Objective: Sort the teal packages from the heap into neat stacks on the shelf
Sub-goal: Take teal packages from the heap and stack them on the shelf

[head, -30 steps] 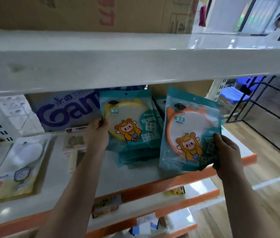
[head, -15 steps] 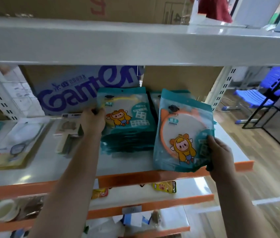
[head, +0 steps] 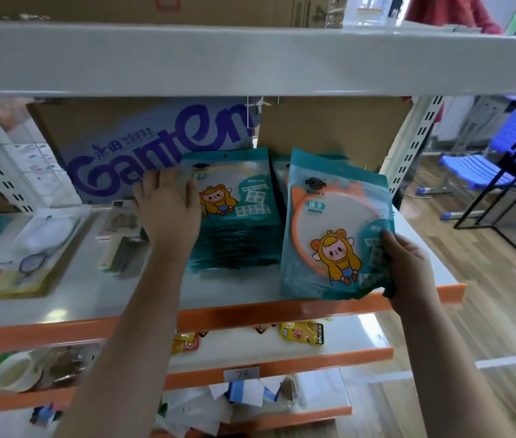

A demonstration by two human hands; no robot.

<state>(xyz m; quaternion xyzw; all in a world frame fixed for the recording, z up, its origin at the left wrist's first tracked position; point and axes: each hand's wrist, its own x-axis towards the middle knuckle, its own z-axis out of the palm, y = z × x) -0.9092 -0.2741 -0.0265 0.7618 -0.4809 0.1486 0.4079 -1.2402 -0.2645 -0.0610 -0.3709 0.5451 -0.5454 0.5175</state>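
The left hand (head: 168,213) lies on the side of the teal stack (head: 237,235) on the shelf (head: 92,295), fingers (head: 152,181) straight and a bit apart, likely to nudge it tidy. The right hand (head: 408,267) has its fingers clamped on the corner of 1 teal package (head: 332,222), stood up at the shelf's front, likely ready to be stacked. I count 1 held package, 1 stack, and 1 pile (head: 278,172) half hidden behind; the packs inside are too squashed to count.

Teal packages (head: 335,229): glossy plastic. Shelf (head: 250,308): smooth, glossy. Box (head: 155,147): matt cardboard.
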